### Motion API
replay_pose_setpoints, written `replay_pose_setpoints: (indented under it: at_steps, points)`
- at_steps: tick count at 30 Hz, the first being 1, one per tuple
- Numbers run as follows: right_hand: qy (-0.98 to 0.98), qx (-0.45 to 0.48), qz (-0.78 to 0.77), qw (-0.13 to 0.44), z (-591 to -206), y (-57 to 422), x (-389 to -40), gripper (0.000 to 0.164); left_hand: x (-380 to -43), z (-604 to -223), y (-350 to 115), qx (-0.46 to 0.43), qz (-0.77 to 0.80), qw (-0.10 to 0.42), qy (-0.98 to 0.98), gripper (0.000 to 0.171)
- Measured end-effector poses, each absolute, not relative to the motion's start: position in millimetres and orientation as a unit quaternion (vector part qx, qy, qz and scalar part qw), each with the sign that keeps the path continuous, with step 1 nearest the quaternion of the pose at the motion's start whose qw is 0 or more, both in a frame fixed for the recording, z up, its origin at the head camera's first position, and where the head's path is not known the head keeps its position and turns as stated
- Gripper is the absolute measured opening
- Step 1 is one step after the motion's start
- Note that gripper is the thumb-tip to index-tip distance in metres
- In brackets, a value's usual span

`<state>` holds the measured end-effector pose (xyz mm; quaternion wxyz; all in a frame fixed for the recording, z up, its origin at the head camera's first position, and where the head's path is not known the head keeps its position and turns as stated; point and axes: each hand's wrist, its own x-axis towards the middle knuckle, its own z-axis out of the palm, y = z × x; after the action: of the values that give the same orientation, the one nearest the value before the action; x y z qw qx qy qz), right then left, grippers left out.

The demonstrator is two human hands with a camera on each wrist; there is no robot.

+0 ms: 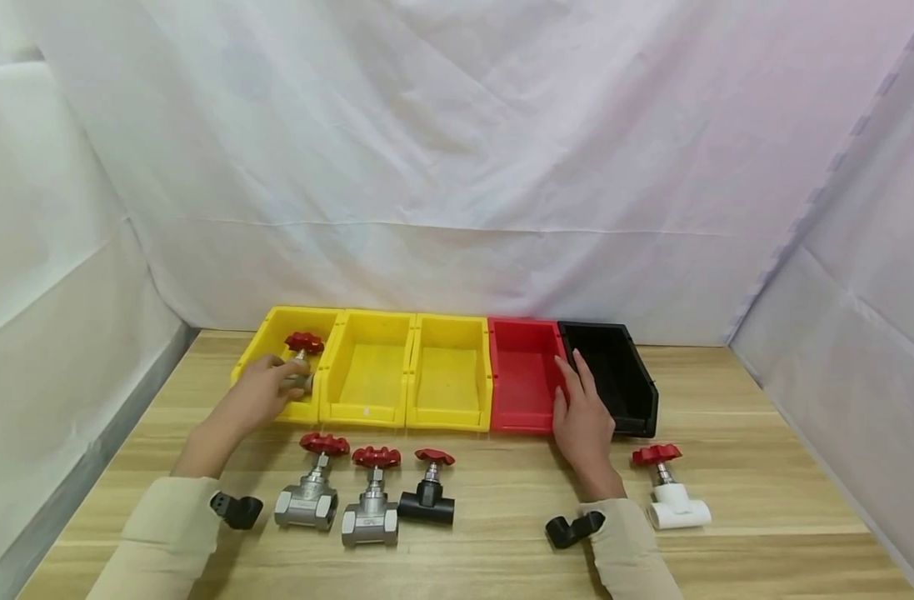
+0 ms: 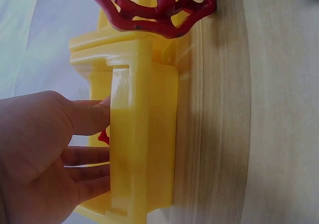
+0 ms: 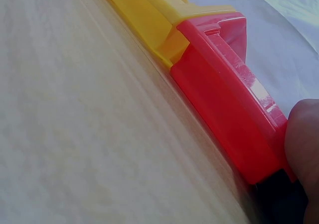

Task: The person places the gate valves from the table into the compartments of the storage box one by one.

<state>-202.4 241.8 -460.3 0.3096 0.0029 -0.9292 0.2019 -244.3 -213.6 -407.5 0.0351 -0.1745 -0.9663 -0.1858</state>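
In the head view my left hand (image 1: 265,390) reaches into the leftmost yellow bin (image 1: 250,354), its fingers around the metal body of a valve with a red handwheel (image 1: 304,342). From the left wrist, the bin's front wall (image 2: 129,139) hides the fingertips and most of that valve. My right hand (image 1: 582,417) rests over the shared edge of the red bin (image 1: 524,379) and the black bin (image 1: 614,375), fingers extended and holding nothing. Only part of that hand (image 3: 305,144) shows in the right wrist view, beside the red bin's front.
Two more yellow bins (image 1: 367,412) (image 1: 449,417) stand mid-row. In front lie two metal valves (image 1: 307,500) (image 1: 371,518) and a black valve (image 1: 427,504), all with red handwheels. A white valve (image 1: 677,506) lies at the right. White cloth (image 1: 457,167) hangs behind.
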Motion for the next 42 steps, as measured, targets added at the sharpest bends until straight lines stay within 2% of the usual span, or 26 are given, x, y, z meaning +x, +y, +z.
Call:
replay_pose_setpoints:
  at_steps: [18,29,36,42]
  points:
    - [-0.930,-0.001,0.201,0.306,-461.2,243.6,-202.4,0.053,-205.8,-398.4,-211.8,-0.180,-0.210,0.085,-0.957,0.032]
    - [-0.929,0.005,0.204,0.310,-460.5,241.7,-202.1,0.051,-166.9,-402.8,-207.1,-0.214,-0.216,0.149,-0.941,0.034]
    - [-0.929,-0.001,0.205,0.309,-459.0,242.8,-201.8,0.053,-145.7,-401.3,-202.6,-0.216,-0.222,0.149,-0.939,0.034]
    - [-0.929,0.005,0.205,0.309,-460.7,243.2,-201.7,0.053,-131.3,-405.9,-200.3,-0.243,-0.213,0.176,-0.930,0.039]
